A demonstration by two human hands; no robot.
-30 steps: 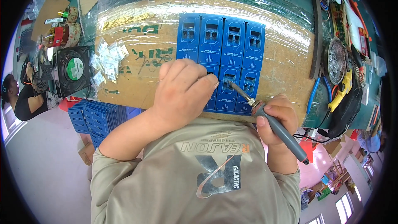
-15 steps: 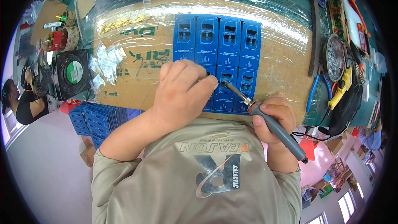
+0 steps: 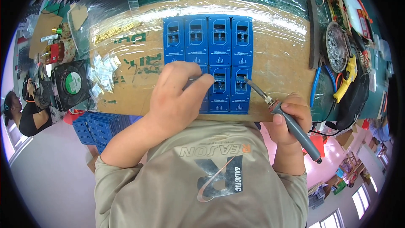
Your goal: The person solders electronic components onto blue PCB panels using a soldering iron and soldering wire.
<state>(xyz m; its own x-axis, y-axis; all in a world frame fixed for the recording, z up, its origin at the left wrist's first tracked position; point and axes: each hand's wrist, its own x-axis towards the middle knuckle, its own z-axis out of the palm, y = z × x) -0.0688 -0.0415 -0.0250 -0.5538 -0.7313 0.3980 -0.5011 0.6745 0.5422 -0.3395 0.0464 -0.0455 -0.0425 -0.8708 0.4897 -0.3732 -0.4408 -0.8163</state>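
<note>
A panel of several joined blue circuit boards (image 3: 219,55) lies on the cardboard sheet in front of me. My left hand (image 3: 179,88) is closed in a pinch over the lower-left boards and covers part of them. Solder wire is in its fingers, thin and barely visible now. My right hand (image 3: 291,118) grips a soldering iron (image 3: 295,131) with a grey handle, held like a pen. The iron's metal tip points up and left to the right edge of the lower-right board, near its cut-out with small parts.
Small clear packets (image 3: 103,71) lie on the left beside a black fan (image 3: 72,84). Stacked blue boards (image 3: 99,128) sit at lower left. On the right are a round metal dish (image 3: 336,46), blue-handled pliers (image 3: 316,86) and a yellow-handled tool (image 3: 346,82). Another person (image 3: 31,105) is far left.
The iron's tip has drawn back rightward from a lower middle board to the edge of the lower-right one. The board panel appears shifted left in view, and my left hand stays over it.
</note>
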